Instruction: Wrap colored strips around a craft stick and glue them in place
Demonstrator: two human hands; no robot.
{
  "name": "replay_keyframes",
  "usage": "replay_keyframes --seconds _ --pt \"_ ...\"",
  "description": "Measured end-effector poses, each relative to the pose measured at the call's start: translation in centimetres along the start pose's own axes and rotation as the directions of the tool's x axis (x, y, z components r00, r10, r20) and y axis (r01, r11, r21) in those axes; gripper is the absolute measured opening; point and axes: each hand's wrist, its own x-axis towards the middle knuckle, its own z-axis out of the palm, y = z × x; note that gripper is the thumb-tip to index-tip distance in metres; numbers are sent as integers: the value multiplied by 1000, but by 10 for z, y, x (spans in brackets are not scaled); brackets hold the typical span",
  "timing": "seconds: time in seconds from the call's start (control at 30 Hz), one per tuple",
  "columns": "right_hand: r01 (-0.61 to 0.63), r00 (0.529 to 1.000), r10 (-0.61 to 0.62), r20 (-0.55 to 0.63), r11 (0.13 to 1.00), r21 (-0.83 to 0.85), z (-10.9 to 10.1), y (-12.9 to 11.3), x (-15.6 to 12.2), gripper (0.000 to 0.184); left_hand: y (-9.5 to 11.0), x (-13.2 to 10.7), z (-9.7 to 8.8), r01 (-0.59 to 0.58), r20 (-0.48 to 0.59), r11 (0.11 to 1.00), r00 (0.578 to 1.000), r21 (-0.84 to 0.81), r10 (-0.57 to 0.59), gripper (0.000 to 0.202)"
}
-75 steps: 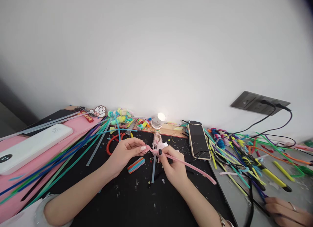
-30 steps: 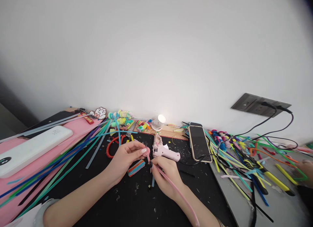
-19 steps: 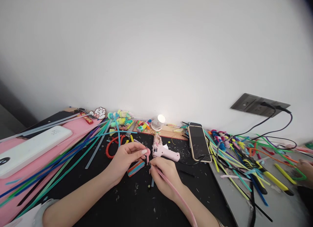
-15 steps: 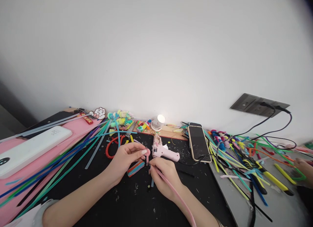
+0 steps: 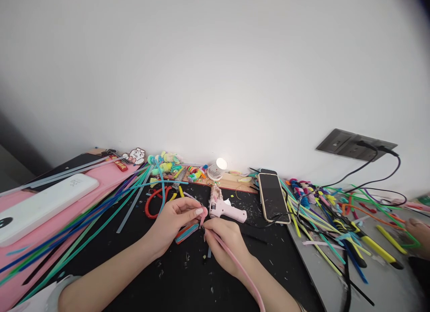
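Note:
A long pink pipe cleaner (image 5: 235, 260) runs from between my hands down over my right forearm. Its curled end shows at the fingertips of my left hand (image 5: 179, 222), which pinches it between thumb and finger. My right hand (image 5: 226, 241) is closed round the strip just below that curl; its lower fingers are partly hidden. A pale pink glue gun (image 5: 228, 211) lies on the black mat (image 5: 181, 283) just beyond my right hand. Under my left fingers rests a small bundle of blue and orange-red strips (image 5: 187, 233). Red-handled scissors (image 5: 149, 205) lie behind my left hand.
Long coloured strips (image 5: 101, 213) and a white power bank (image 5: 50, 209) lie at left. A paper cup (image 5: 217, 169) stands by the wall. To the right are a phone (image 5: 274, 197), yellow-black pliers (image 5: 372, 244), a wall socket (image 5: 356, 144) with cables, and another person's hand (image 5: 418, 230).
The pink curl between my hands has turned and shifted slightly, and my fingertips have come a little closer together. The things on the table have stayed in place.

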Motion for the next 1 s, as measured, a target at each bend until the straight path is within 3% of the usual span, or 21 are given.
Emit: replay_keyframes --seconds 0.23,1.0 --pt "25 1000 -26 -11 999 -25 2 2 1 18 -1 -2 1 10 39 998 999 -67 -7 15" --pt "38 999 -39 -11 997 -74 4 2 0 23 -1 -4 4 -34 36 998 999 47 33 11"
